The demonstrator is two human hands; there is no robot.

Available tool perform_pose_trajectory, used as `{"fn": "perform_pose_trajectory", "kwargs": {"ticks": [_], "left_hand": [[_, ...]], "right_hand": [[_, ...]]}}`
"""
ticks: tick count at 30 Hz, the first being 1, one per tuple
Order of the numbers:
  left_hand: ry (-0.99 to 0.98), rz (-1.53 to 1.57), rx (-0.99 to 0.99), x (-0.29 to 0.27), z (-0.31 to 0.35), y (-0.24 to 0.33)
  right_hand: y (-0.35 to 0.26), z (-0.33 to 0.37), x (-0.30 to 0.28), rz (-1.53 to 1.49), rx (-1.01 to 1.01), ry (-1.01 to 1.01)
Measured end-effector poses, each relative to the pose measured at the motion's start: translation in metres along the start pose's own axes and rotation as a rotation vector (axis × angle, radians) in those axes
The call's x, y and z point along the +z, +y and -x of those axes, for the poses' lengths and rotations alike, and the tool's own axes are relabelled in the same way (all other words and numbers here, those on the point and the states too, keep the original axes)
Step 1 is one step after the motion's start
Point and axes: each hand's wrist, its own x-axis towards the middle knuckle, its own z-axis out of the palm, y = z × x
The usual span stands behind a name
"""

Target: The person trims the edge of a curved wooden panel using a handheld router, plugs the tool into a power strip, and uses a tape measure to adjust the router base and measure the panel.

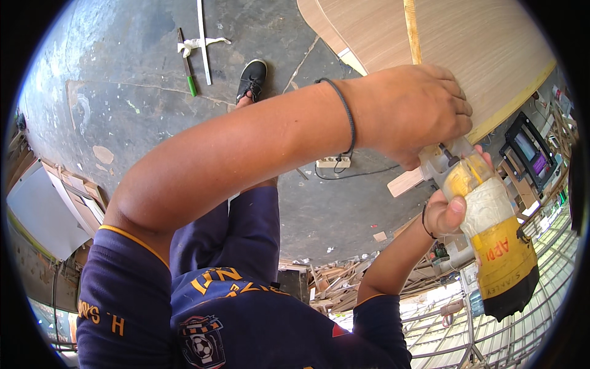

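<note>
A yellow trim router (491, 243) with a black end cap, pale tape around its body and a clear plastic base is held tilted at the right. My right hand (450, 212) is wrapped around it near the base, its thumb across the taped part. From the left, my left arm reaches across to the same tool. The back of my left hand (412, 111) faces up, its fingers bent over the clear base and its thumb beside it. My fingertips there are partly hidden. A dark metal shaft (450, 155) shows inside the base.
Beyond my left hand lies a large wood-grain panel (491, 43) with a wooden strip (412, 27). A power strip (333, 162) and its cord lie on the grey floor. Farther left are a green-handled tool (191, 83) and a pale metal strip (204, 49). Wood scraps (338, 280) are piled near the wall.
</note>
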Motion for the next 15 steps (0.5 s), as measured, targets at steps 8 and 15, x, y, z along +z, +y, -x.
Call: {"fn": "perform_pose_trajectory", "kwargs": {"ticks": [8,15], "left_hand": [[0.000,-0.022,-0.012,-0.0001,-0.0002,0.0019],[0.005,-0.020,-0.023,0.0012,-0.0002,0.0015]], "right_hand": [[-0.0009,-0.0016,-0.0007,0.000,-0.019,-0.017],[0.0012,-0.0027,-0.0015,0.019,-0.029,-0.029]]}}
